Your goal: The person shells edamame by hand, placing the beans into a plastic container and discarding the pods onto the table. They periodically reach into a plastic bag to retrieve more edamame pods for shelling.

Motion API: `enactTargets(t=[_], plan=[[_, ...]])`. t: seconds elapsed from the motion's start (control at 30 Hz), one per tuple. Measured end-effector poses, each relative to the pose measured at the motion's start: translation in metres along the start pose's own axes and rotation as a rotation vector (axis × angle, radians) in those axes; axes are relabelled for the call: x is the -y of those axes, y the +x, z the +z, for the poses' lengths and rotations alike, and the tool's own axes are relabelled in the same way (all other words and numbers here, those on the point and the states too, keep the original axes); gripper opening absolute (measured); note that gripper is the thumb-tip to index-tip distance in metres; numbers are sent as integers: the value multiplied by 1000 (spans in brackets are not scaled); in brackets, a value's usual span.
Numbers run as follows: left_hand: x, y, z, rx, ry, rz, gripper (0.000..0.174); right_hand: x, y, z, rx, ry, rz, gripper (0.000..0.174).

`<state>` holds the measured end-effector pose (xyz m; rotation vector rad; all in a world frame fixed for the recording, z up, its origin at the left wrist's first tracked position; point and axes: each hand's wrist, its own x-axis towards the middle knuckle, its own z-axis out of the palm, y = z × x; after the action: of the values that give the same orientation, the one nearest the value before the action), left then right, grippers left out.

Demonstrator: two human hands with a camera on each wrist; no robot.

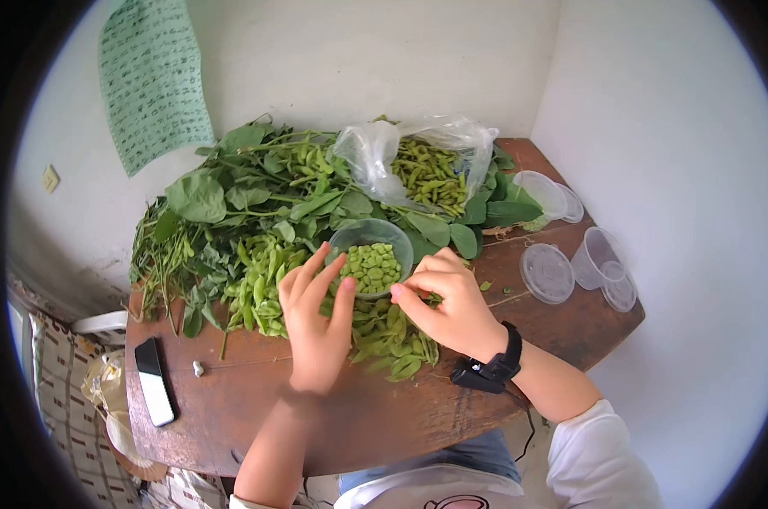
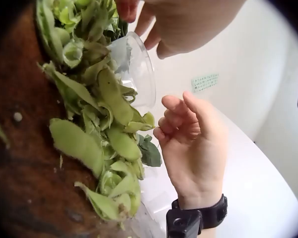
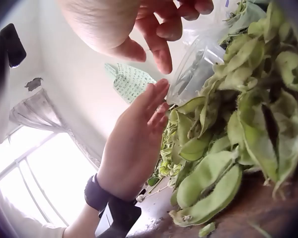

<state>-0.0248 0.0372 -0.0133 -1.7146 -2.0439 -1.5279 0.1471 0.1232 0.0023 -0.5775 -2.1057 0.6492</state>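
Note:
A clear plastic bowl (image 1: 368, 227) holds shelled green soybeans (image 1: 371, 268) amid pods and leaves. My left hand (image 1: 316, 314) stands at its left rim, fingers spread and nearly straight. At the bowl's right edge is my right hand (image 1: 452, 304), fingers loosely bent, thumb and forefinger close to the rim. The right wrist view shows a gap between that thumb and the fingers (image 3: 161, 49), with nothing visible between them. Empty-looking split pods (image 3: 208, 188) lie in front of the bowl. A heap of plump pods (image 1: 261, 284) lies left of it.
Leafy soybean stalks (image 1: 256, 182) cover the back of the wooden table (image 1: 231, 416). A clear plastic bag (image 1: 371, 157) with pods lies there too. Right of it are a plastic cup (image 1: 594, 254) and lids (image 1: 547, 273). A phone (image 1: 155, 382) lies at the left edge.

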Motion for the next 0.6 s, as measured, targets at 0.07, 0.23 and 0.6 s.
enactTargets(t=[0.07,0.23,0.6], plan=[[-7,1,-6,-27,-74,1,25,-3,3,-6,29,-38,0,22],[-17,-9,-23,205,-549,-487,20,-13,27,-51,-118,110,445,18],[-12,-16,-19,136,-402,-307,82,-135,145,-82,124,-499,176,15]])
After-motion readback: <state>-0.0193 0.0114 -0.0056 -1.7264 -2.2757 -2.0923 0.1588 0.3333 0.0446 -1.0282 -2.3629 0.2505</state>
